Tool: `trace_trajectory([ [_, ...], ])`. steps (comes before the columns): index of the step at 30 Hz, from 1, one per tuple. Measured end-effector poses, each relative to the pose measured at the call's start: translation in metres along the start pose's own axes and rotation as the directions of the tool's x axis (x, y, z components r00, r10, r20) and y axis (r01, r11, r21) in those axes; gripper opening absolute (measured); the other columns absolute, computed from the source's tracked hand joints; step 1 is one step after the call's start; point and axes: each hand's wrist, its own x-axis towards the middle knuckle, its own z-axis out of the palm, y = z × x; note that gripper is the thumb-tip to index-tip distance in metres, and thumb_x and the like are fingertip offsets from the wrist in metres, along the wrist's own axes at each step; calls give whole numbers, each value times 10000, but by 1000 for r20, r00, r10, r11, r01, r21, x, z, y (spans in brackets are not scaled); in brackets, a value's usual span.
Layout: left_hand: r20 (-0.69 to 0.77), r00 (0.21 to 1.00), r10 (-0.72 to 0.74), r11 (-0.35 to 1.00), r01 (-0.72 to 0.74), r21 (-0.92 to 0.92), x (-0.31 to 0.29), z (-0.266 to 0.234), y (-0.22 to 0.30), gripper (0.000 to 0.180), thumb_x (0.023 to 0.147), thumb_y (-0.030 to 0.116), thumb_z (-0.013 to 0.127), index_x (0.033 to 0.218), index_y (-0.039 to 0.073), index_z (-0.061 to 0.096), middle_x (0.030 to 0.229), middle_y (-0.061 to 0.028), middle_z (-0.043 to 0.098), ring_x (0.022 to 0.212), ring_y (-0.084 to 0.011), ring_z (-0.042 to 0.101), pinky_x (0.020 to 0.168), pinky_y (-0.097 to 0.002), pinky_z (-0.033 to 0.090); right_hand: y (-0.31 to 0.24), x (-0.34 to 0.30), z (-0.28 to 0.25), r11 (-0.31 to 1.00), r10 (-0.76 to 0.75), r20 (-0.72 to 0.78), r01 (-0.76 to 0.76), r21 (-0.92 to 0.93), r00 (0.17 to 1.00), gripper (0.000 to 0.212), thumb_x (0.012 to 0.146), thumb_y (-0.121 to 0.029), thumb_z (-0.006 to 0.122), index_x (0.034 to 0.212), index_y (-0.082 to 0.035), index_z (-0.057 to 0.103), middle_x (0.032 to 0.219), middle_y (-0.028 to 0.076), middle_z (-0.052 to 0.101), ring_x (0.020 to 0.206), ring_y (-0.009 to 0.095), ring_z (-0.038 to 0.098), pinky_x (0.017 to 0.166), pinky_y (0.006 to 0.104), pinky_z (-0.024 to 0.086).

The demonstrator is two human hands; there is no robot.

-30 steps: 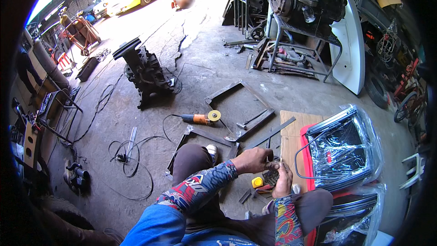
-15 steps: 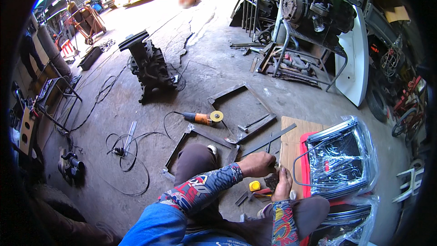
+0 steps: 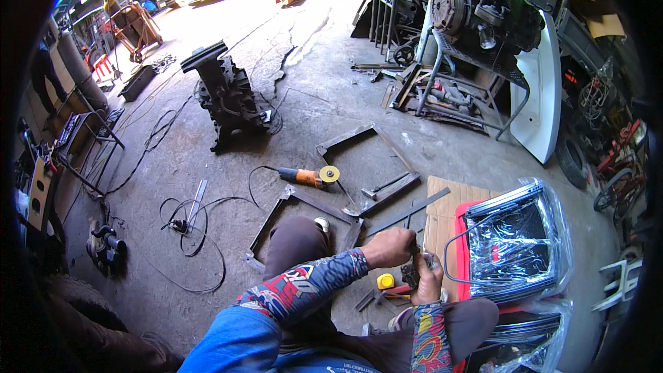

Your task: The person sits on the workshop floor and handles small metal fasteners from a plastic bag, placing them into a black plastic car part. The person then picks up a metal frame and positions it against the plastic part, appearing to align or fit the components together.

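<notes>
My left hand point(image 3: 390, 247) is closed, its fingertips pinched against the top of what my right hand point(image 3: 429, 278) holds; whatever lies between those fingertips is hidden. My right hand is wrapped round a small dark metal piece point(image 3: 409, 275), whose kind I cannot make out. Below the hands lie a yellow tape measure point(image 3: 385, 281), a red-handled tool point(image 3: 396, 291) and short dark metal offcuts point(image 3: 366, 300). Beyond them a long flat metal bar point(image 3: 409, 211) rests on the floor, partly over the cardboard point(image 3: 442, 197). An angle grinder point(image 3: 304, 177) with a yellow disc lies by two angle-iron frames point(image 3: 397, 148).
At my right sit red-and-black items in clear plastic wrap point(image 3: 514, 242). A black cable point(image 3: 224, 262) loops across the floor to the left. Farther off stand an engine block point(image 3: 231, 100) and an engine point(image 3: 483, 14) on a metal stand point(image 3: 476, 62).
My right hand has turned and risen slightly, bringing the dark metal piece more upright against my left fingertips. My left hand has shifted only a little. The floor items stay put.
</notes>
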Motion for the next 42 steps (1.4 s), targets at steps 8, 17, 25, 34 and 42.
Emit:
trace_trajectory([
  [8,44,994,-102,994,103,-37,0,0,2,325,885,317,638,956,1,664,923,-245,680,907,-412,660,762,-471,526,8,6,-12,998,25,7,-25,-55,1000,233,860,-33,678,1089,-45,642,966,0,651,845,110,606,755,280,497],
  [17,74,995,-63,998,62,26,4,3,1,346,862,344,642,952,12,681,920,-252,674,911,-423,656,778,-486,525,17,9,-23,999,53,14,-53,4,999,105,876,-133,638,962,-79,661,879,-1,635,792,119,606,708,286,492],
  [25,151,987,56,994,-68,81,-2,9,-1,344,832,331,637,951,12,684,903,-254,678,885,-432,664,747,-499,538,22,12,-26,999,41,65,-41,-7,997,97,862,-139,640,949,-96,641,886,15,637,808,143,624,735,315,518],
  [34,14,999,35,990,-37,138,-10,16,2,314,786,311,662,896,18,685,846,-239,686,831,-408,689,702,-487,560,33,17,-25,999,33,186,-30,-18,982,179,872,-179,586,1031,-103,554,909,46,634,760,168,640,605,311,546],
  [42,-66,995,72,988,-62,143,-10,3,5,351,773,337,685,869,0,667,831,-242,676,825,-428,678,689,-488,557,47,22,-32,999,44,145,-42,-17,989,299,814,-191,625,1098,-102,597,925,52,665,744,201,658,583,389,566],
])
